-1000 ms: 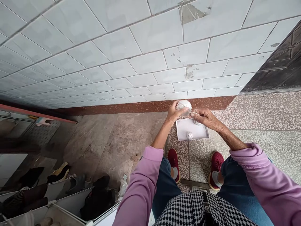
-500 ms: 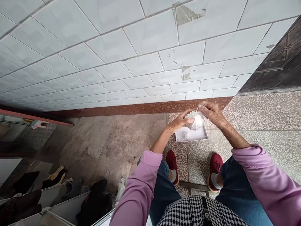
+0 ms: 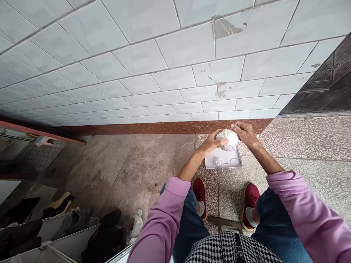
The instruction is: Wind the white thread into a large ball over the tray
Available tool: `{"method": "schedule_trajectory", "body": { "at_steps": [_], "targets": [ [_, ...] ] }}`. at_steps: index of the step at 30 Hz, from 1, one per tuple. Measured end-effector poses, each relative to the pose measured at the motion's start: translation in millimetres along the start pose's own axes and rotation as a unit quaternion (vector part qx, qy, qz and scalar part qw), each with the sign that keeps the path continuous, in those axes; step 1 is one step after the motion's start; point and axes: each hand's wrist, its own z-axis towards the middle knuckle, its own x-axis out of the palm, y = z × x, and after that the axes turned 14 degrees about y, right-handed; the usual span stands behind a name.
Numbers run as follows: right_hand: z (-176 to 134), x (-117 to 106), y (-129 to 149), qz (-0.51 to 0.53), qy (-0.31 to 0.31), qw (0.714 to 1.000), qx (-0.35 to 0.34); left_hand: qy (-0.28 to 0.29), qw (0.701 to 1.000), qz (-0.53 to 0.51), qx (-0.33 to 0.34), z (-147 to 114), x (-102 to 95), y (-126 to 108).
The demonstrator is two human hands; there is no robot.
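A large white ball of yarn is gripped by my left hand, its fingers and thumb around the left side. At the ball's upper right, my right hand pinches a strand of the white yarn between thumb and fingers. Below the ball, a shallow white box lid lies on the floor. In it sits a smaller white yarn ball, and loose yarn trails over the lid's near edge onto the floor.
A white tiled wall with a brown base strip rises ahead. My red shoes stand either side of the floor near the lid. Bins of dark shoes are at lower left, beside a clear plastic bag. A dark door is at right.
The strand between my right hand and the large ball looks shorter, and that hand is closer to the ball. More loose yarn shows across the lid. The view has shifted slightly.
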Motion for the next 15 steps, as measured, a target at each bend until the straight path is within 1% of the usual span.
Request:
{"method": "schedule_trajectory", "body": {
  "at_steps": [3,5,8,10,13,15],
  "targets": [
    [1,9,-6,-0.014,0.006,1.000,0.010,0.009,0.998,-0.057,0.040,-1,0.0,-7],
    [-1,19,-8,-0.042,0.027,0.999,0.009,-0.009,0.994,-0.080,0.074,-1,-3.2,-13],
    [-10,36,-5,-0.111,0.089,0.990,-0.004,-0.084,0.985,-0.097,0.118,2,-12.2,-18],
    [-18,45,1,-0.140,0.130,0.982,-0.012,-0.141,0.978,-0.079,0.132,4,-18.4,-20],
    [-26,49,11,-0.135,0.175,0.975,-0.018,-0.198,0.971,-0.023,0.130,7,-25.3,-18],
    [-28,45,20,-0.110,0.197,0.974,-0.022,-0.230,0.964,0.047,0.122,8,-28.5,-16]
  ]
}}
